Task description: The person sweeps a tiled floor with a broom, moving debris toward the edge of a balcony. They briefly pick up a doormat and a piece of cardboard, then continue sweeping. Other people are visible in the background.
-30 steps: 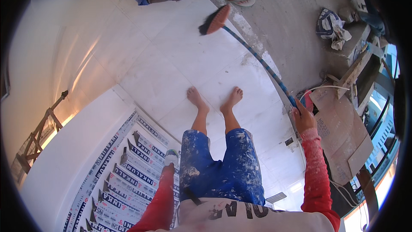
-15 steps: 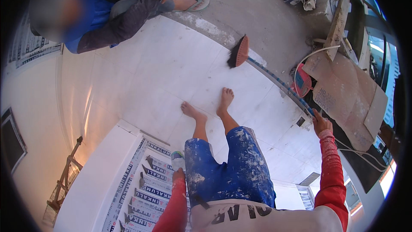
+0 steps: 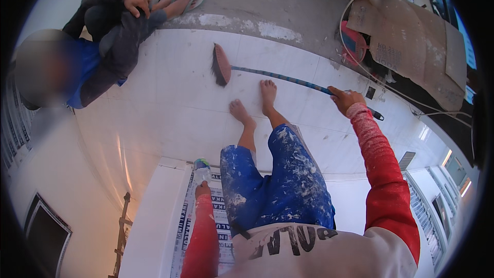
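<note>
My right hand is closed around the blue striped handle of a broom, close to its black end. The handle slants leftward past my bare feet. Beyond my feet, over the white tiles, is its reddish-brown head with dark bristles facing left. At my left side hangs a clear plastic bottle with a green and blue label; my left hand has its fingers around one end.
A person in sandals sits at the left edge of the white tiled floor. Rough grey concrete lies beyond it. At right are a red dustpan-like piece, cardboard sheets and a loose pale cable. A wooden stand leans lower left.
The broom head has swung left from the concrete edge onto the tiles. My right hand has come inward with the handle. The view has shifted, and the bottle shows more fully.
</note>
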